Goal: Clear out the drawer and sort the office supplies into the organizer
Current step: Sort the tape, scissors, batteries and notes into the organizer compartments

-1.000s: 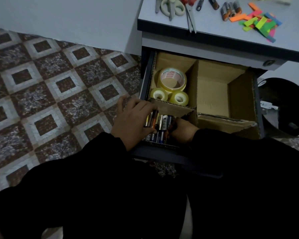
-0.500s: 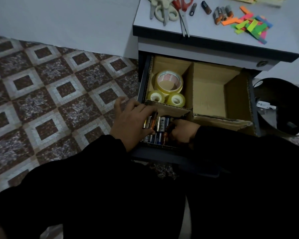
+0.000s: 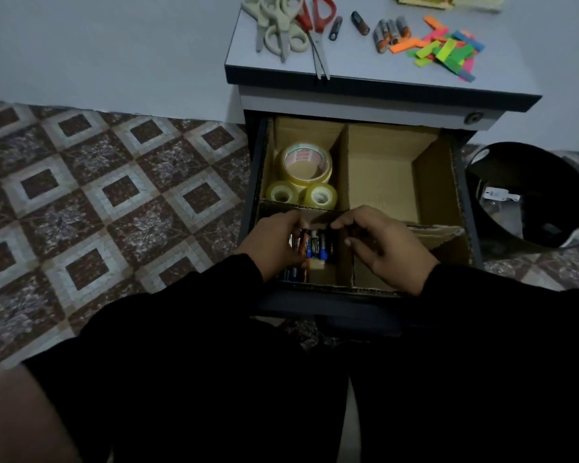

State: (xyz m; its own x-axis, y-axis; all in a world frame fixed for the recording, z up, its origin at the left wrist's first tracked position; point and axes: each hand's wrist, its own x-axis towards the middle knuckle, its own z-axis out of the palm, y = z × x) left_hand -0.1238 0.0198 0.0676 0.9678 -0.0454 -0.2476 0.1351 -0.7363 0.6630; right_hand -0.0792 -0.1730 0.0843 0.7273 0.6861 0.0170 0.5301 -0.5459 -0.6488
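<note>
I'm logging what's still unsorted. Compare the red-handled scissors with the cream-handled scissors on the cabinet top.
The red-handled scissors are a single pair; the cream-handled scissors are several pairs piled together. The red pair's blade tips overhang the cabinet top's front edge; the cream pairs lie wholly on it. All lie flat, handles towards the wall.

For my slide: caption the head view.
Both hands arrange batteries in a cardboard organizer beside tape rolls.

I am looking down at a tiled floor (image 3: 107,202) patterned with brown and pale diamond squares, meeting a plain pale wall (image 3: 97,51). A small grey cabinet (image 3: 375,95) is standing against that wall. A black round bin (image 3: 535,202) is sitting just beside it. The light is dim.
</note>
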